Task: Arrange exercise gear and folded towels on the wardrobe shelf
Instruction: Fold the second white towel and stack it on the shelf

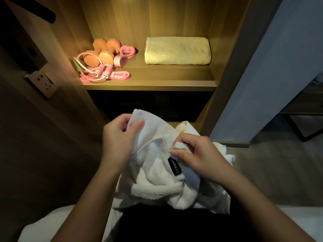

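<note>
A crumpled white towel (157,179) with a black label lies bunched in front of me, below the shelf. My left hand (118,138) grips its upper left corner. My right hand (197,154) pinches a fold near the label. On the lit wooden wardrobe shelf (157,79), a folded cream towel (177,51) lies at the right. At the left sit two orange dumbbells (103,51), a pink skipping rope (95,72), a pink resistance band (120,75) and a pink heart-shaped grip (125,54).
A dark compartment (148,105) opens under the shelf. A wall socket (43,81) is fixed on the left panel. The open wardrobe door (262,75) stands at the right, with a dark metal table frame (300,123) beyond it.
</note>
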Action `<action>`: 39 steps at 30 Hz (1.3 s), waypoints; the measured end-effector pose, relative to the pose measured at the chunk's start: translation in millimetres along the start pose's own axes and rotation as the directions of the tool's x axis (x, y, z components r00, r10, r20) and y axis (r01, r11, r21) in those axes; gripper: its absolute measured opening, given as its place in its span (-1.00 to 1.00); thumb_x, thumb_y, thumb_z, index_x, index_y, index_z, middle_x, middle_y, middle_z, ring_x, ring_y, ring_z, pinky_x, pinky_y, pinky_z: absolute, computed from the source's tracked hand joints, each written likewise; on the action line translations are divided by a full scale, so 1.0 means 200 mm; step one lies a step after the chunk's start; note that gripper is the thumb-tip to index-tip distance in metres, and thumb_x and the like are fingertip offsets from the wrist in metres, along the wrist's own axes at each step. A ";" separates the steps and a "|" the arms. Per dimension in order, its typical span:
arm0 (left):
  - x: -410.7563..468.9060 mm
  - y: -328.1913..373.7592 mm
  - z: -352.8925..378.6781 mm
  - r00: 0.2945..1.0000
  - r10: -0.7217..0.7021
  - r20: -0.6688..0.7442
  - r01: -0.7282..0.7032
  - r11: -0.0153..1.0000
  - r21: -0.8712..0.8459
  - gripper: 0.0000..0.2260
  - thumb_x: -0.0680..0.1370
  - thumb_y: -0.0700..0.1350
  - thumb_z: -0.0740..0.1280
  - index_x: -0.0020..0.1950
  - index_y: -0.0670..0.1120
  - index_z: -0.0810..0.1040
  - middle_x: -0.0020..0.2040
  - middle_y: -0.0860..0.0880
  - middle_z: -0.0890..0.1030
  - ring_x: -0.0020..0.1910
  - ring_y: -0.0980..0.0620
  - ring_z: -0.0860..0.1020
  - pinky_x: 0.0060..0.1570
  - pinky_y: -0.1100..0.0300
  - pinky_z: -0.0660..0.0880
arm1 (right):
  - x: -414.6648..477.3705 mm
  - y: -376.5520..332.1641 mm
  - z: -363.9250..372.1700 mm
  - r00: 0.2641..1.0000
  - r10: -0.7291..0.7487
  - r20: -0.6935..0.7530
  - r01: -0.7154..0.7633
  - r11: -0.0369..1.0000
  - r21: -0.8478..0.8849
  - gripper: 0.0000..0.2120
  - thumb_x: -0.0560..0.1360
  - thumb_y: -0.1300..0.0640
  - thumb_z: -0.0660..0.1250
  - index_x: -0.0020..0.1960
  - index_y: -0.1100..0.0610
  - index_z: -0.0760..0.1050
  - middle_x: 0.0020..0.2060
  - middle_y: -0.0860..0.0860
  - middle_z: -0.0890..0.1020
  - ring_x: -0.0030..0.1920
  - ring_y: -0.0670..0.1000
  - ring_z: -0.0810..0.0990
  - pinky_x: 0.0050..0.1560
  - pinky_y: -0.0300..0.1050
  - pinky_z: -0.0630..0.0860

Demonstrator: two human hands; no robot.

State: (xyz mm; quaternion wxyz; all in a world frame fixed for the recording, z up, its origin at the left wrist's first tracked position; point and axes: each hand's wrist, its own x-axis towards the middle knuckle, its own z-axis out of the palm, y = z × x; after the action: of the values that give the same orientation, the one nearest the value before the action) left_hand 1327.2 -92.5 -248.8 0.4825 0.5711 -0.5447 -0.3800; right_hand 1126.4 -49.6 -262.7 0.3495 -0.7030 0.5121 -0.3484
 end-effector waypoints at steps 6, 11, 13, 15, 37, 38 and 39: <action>0.02 0.04 0.04 0.877 0.174 0.449 -0.378 0.825 0.419 -0.85 0.64 -0.13 0.21 0.09 -0.06 0.56 -0.10 0.04 0.58 -0.11 0.09 0.54 -0.11 0.15 0.46 | 0.00 -0.03 -0.06 0.991 -0.089 0.096 0.093 0.995 -0.037 -0.94 0.49 0.12 0.44 -0.10 0.10 0.59 -0.32 -0.07 0.60 -0.35 -0.11 0.48 -0.33 -0.26 0.35; -0.02 0.03 0.06 0.872 0.207 0.443 -0.365 0.878 0.308 -0.90 0.59 -0.14 0.32 0.06 0.01 0.60 -0.08 0.17 0.63 -0.05 0.26 0.57 -0.05 0.31 0.50 | -0.01 -0.01 -0.05 0.997 -0.072 0.029 0.073 0.997 -0.038 -0.93 0.49 0.13 0.44 -0.14 0.02 0.56 -0.30 -0.17 0.59 -0.28 -0.14 0.53 -0.28 -0.31 0.38; -0.03 0.03 0.06 0.893 0.213 0.397 -0.337 0.901 0.273 -0.93 0.55 -0.16 0.38 -0.05 0.02 0.61 -0.16 0.18 0.63 -0.11 0.27 0.59 -0.11 0.34 0.51 | -0.01 0.00 -0.04 0.997 -0.071 0.019 0.071 0.997 -0.024 -0.90 0.49 0.14 0.43 -0.14 -0.03 0.55 -0.30 -0.20 0.57 -0.28 -0.16 0.53 -0.28 -0.37 0.35; -0.04 0.03 0.06 0.887 0.235 0.398 -0.352 0.902 0.251 -0.90 0.55 -0.16 0.37 -0.05 0.02 0.65 -0.17 0.18 0.65 -0.13 0.26 0.60 -0.12 0.35 0.52 | 0.00 0.00 -0.03 0.997 -0.075 0.015 0.075 0.997 -0.019 -0.84 0.49 0.14 0.42 -0.15 -0.09 0.51 -0.29 -0.24 0.56 -0.28 -0.18 0.52 -0.28 -0.38 0.33; -0.16 0.01 0.02 0.860 0.375 0.345 -0.473 0.839 0.269 -0.79 0.56 -0.08 0.37 0.17 -0.07 0.64 -0.06 0.02 0.67 -0.07 0.08 0.61 -0.05 0.02 0.57 | -0.02 0.05 0.01 0.993 0.008 -0.116 0.000 0.998 0.069 -0.92 0.50 0.18 0.43 -0.16 0.11 0.55 -0.32 -0.05 0.58 -0.30 -0.12 0.50 -0.29 -0.19 0.41; -0.16 0.00 0.02 0.859 0.383 0.339 -0.481 0.832 0.277 -0.80 0.55 -0.11 0.39 0.15 -0.09 0.65 -0.06 0.01 0.67 -0.06 0.06 0.61 -0.05 0.00 0.57 | -0.02 0.05 0.01 0.993 0.011 -0.113 -0.003 0.998 0.070 -0.92 0.50 0.18 0.43 -0.15 0.11 0.55 -0.32 -0.05 0.58 -0.30 -0.11 0.50 -0.29 -0.18 0.41; -0.16 0.00 0.03 0.854 0.398 0.336 -0.494 0.822 0.284 -0.83 0.55 -0.13 0.39 0.11 -0.11 0.66 -0.08 0.00 0.67 -0.08 0.05 0.61 -0.07 -0.01 0.57 | -0.02 0.05 0.02 0.994 0.012 -0.112 -0.004 0.997 0.071 -0.92 0.50 0.17 0.43 -0.15 0.11 0.56 -0.32 -0.04 0.58 -0.30 -0.09 0.51 -0.29 -0.15 0.42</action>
State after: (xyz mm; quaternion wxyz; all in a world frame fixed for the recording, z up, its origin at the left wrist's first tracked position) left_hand 1317.7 -61.1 -252.9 0.3693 0.4496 -0.7828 -0.2208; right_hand 1123.0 -48.1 -273.9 0.3459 -0.6675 0.5211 -0.4039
